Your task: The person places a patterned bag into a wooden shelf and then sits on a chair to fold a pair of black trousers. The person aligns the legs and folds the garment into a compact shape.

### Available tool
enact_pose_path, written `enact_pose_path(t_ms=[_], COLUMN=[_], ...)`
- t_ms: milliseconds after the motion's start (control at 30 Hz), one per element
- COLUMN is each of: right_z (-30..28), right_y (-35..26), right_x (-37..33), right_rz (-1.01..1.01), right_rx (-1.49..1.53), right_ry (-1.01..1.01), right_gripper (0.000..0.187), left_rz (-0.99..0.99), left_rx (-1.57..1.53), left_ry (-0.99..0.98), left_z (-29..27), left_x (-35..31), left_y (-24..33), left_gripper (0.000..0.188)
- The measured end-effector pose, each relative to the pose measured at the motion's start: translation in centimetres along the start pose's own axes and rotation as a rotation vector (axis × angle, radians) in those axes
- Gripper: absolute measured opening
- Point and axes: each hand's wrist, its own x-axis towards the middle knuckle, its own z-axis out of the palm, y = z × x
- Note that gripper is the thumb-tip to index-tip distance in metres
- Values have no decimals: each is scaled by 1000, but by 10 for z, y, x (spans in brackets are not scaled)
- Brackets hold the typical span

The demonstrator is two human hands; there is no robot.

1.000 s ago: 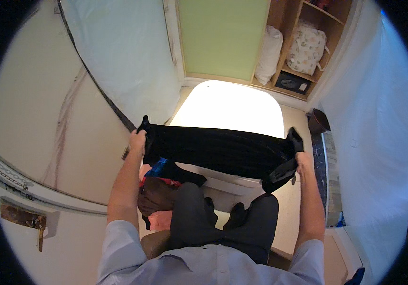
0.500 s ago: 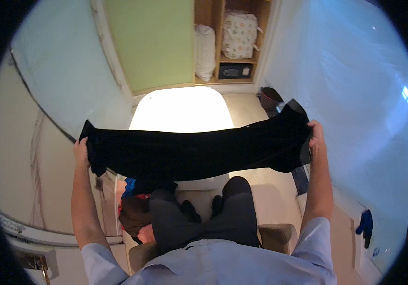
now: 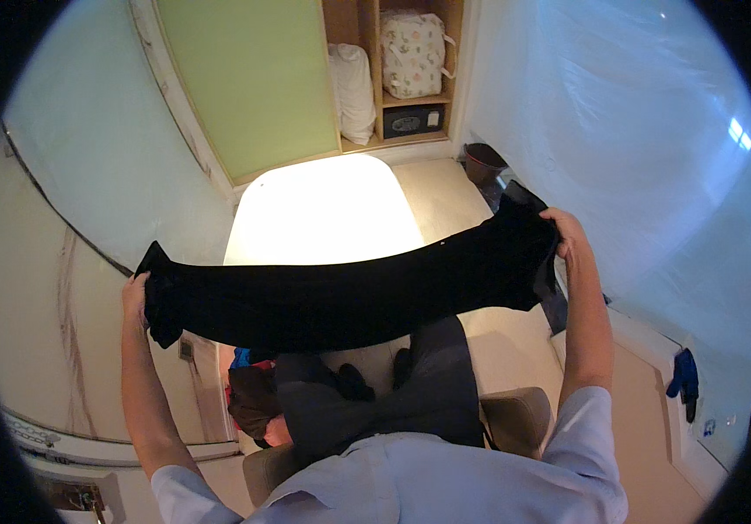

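A long piece of black cloth (image 3: 340,301), possibly a garment, is stretched sideways in the air between my two hands. My left hand (image 3: 135,299) pinches its left end, where a pointed corner sticks up. The right end is gripped by my right hand (image 3: 565,231), which is held higher, so the cloth slants upward to the right and sags in the middle. Its ends look a little sheerer than the dark middle. The cloth hangs above my thighs and over the near edge of a bright white table (image 3: 323,210).
Beside my left leg lies a pile of clothes (image 3: 253,397), brown, red and blue. Beyond the table stand a green panel (image 3: 244,79) and an open cupboard with a pillow (image 3: 352,92) and a patterned bag (image 3: 412,54). A dark bin (image 3: 483,164) sits by the plastic-covered right wall.
The cloth's left end has dropped and its right end now sits higher, so it tilts more. My view has shifted slightly to the right. Both hands keep their hold.
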Motion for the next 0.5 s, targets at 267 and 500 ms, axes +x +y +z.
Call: enact_pose_path(t_ms=[267, 500], right_z=[75, 152], right_y=[5, -19], right_x=[86, 227], right_rz=[31, 73], right_rx=[113, 191], right_ry=[-7, 15], right_gripper=[30, 29], left_rz=[27, -117], left_rx=[34, -4], left_ry=[161, 141], left_z=[2, 20], left_x=[67, 192], left_y=[18, 27], left_gripper=[38, 35])
